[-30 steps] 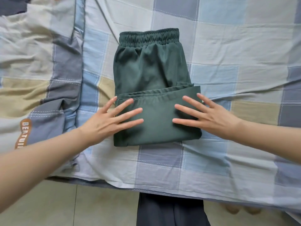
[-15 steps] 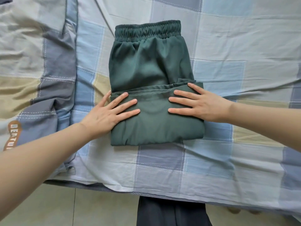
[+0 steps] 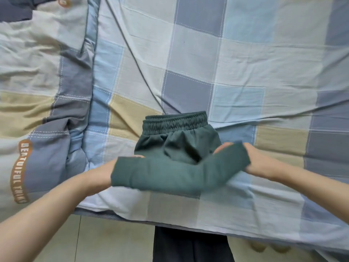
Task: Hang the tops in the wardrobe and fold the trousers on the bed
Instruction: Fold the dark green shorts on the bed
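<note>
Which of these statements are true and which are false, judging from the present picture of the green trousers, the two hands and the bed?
1. Both hands hold the folded lower part of the green trousers. True: the left hand grips its left end and the right hand its right end.
2. The waistband points toward the person. False: it lies on the far side, away from the person.
3. The trousers lie on a checked bed sheet. True.
4. The folded lower part lies flat on the bed. False: the hands hold it raised above the sheet.
5. A quilt with orange lettering lies to the right of the trousers. False: it lies to their left.
</note>
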A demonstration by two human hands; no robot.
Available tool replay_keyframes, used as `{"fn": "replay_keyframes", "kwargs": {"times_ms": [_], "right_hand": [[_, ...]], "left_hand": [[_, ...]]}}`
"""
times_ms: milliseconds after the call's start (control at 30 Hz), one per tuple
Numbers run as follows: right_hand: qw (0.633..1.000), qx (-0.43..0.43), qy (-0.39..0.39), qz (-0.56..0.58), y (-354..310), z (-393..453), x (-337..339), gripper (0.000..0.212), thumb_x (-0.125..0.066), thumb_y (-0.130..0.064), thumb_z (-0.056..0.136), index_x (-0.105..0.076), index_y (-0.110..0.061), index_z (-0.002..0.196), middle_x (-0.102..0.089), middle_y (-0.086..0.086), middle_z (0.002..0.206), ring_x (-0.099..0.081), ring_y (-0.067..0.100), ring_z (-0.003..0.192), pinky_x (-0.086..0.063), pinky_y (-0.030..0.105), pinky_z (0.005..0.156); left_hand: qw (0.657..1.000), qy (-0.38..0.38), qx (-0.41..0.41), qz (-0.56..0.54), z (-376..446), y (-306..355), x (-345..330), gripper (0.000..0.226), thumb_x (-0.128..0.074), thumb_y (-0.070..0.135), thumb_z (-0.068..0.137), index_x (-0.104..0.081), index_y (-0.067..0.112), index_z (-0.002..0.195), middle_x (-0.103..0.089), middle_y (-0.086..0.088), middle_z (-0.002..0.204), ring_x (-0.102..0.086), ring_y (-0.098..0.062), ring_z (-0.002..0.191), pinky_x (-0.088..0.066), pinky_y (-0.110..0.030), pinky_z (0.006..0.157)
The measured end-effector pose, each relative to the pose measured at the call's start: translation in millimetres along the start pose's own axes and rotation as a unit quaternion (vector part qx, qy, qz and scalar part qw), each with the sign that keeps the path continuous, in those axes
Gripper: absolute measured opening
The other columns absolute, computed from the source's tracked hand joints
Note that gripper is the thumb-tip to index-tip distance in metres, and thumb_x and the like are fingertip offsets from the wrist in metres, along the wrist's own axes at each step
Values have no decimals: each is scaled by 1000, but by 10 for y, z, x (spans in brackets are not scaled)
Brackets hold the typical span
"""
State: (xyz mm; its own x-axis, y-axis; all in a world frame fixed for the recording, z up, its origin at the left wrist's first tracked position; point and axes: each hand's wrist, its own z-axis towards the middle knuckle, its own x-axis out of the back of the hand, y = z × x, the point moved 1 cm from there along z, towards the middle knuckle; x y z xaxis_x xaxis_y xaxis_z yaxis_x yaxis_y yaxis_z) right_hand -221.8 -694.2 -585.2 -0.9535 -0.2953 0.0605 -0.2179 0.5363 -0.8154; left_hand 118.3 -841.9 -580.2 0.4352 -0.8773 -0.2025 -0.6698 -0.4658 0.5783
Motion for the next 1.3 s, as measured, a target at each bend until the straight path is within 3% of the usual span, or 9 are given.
{"fn": "replay_keyframes", "kwargs": {"times_ms": [67,133,267,400,533,633,800,1033,1300], "right_hand": [[987,-64,121,83,83,92,13,38,-68,-43,84,-62,-20,113,-70,-7,107,-65,17,99,-53,31,83],[972,-133,163,104,188,270,-34,38,-61,-39,90,-56,-18,122,-67,-4,114,-63,18,101,-53,29,83],[950,-191,240,60,318,510,-191,28,-52,-29,97,-58,-15,121,-64,-1,119,-58,17,112,-47,38,98],[932,-101,339,75,332,305,-288,18,-41,-22,102,-59,-22,102,-64,-12,98,-56,-7,90,-44,12,76],[906,-150,394,31,475,133,-349,10,-42,-18,100,-52,-18,103,-57,-2,94,-50,3,76,-44,37,79],[896,-121,425,35,392,143,-375,50,-51,-24,97,-31,-20,143,-51,1,122,-55,12,99,-43,38,96],[919,-52,381,-85,165,442,-538,71,-45,-43,95,-4,-34,152,-22,6,155,-23,20,141,-22,41,116],[868,-145,434,-192,109,857,-557,71,-41,-51,95,-2,-35,152,-32,12,144,-50,42,108,-43,49,91],[878,-118,440,-146,-1,681,-418,54,-41,-46,97,-21,-38,147,-43,7,118,-49,33,81,-33,38,76]], "left_hand": [[972,180,10,-150,94,-118,22,28,-68,37,88,-65,27,114,-71,4,119,-70,-8,97,-54,-39,92],[921,295,8,-256,233,-164,-64,25,-51,34,99,-60,19,116,-72,-3,112,-71,-13,85,-53,-35,80],[890,425,-57,-156,452,-144,-319,19,-64,16,94,-59,18,112,-70,8,104,-66,5,86,-50,-14,74],[818,553,-153,-39,518,8,-470,7,-55,18,98,-59,21,94,-64,17,87,-58,9,79,-44,-12,70],[831,554,-53,-2,676,-36,-483,22,-44,22,103,-52,7,89,-52,-7,96,-49,-21,89,-40,-35,87],[819,573,-10,-45,744,-37,-420,24,-43,29,102,-52,11,114,-54,-7,118,-52,-22,104,-40,-35,94],[819,573,-24,-39,818,33,-512,34,-46,46,98,-40,29,127,-57,14,113,-52,-13,98,-35,-32,82],[784,619,-38,-38,987,67,-501,54,-64,54,84,-46,26,127,-59,18,108,-53,-6,93,-39,-27,81],[775,606,-129,-124,770,152,-583,17,-71,30,87,-66,22,101,-69,18,92,-64,3,88,-51,-16,79]]}}
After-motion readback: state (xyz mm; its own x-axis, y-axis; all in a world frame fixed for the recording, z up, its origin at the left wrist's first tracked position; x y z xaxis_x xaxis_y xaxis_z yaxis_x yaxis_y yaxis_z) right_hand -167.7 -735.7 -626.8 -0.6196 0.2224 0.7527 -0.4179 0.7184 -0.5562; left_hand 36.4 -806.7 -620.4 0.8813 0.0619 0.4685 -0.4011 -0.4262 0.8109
